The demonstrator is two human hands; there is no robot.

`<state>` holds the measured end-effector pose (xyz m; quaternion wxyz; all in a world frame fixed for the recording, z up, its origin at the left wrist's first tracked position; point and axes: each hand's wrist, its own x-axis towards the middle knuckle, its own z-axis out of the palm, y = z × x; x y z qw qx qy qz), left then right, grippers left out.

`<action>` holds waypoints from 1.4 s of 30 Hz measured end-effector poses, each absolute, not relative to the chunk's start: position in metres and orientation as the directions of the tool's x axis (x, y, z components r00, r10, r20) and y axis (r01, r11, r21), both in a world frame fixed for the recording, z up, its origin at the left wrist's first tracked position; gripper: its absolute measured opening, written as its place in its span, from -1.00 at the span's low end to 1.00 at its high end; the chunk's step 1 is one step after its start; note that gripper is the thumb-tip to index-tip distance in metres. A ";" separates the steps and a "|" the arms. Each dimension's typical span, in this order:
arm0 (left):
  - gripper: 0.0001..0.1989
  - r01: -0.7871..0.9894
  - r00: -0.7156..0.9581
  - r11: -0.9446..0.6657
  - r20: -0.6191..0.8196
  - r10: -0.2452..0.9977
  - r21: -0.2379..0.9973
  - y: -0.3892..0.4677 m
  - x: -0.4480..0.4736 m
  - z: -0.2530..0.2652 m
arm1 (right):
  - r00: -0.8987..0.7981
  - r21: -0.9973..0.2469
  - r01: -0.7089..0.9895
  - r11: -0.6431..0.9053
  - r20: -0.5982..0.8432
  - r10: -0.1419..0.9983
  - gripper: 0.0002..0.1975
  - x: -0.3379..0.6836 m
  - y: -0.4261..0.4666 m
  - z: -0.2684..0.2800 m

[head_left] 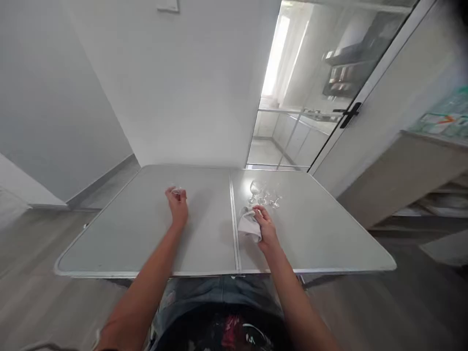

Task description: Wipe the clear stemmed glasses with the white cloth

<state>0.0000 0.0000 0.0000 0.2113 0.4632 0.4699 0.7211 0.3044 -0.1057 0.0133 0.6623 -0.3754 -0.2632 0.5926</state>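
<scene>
- My left hand (pixel 178 205), over the left half of the pale table (pixel 142 239), closes its fingers around a clear glass (pixel 177 190), its long axis hard to tell.
- My right hand (pixel 268 230), well apart across the seam, pinches a white cloth (pixel 249 225), which lies to the glass's right and nearer my body.
- Stemmed glasses (pixel 255 188) stand upright just beyond my right hand, the nearer one.
</scene>
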 end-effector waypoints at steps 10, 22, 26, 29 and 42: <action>-0.49 -0.035 0.137 -0.317 0.318 0.938 0.948 -0.040 0.082 -0.016 | 0.041 -0.904 -0.421 0.068 0.056 0.998 -0.74 0.271 -0.080 0.020; -0.57 0.091 0.109 -0.443 0.434 0.895 0.892 -0.046 0.076 -0.019 | 0.032 -0.714 0.503 0.487 0.578 0.815 -0.86 0.283 -0.091 0.059; -0.58 0.143 0.120 -0.456 0.442 0.889 0.879 -0.047 0.076 -0.019 | 0.112 -0.817 0.471 0.334 0.431 0.895 -0.79 0.287 -0.087 0.070; -0.57 0.179 0.112 -0.445 0.431 0.895 0.877 -0.048 0.075 -0.017 | 0.189 -0.987 0.141 0.077 0.103 0.977 -0.70 0.291 -0.082 0.071; -0.48 -0.103 0.245 -0.193 0.213 0.946 0.976 -0.049 0.077 -0.009 | -0.277 -0.898 -0.397 -0.190 -0.081 0.957 -0.41 0.294 -0.088 0.051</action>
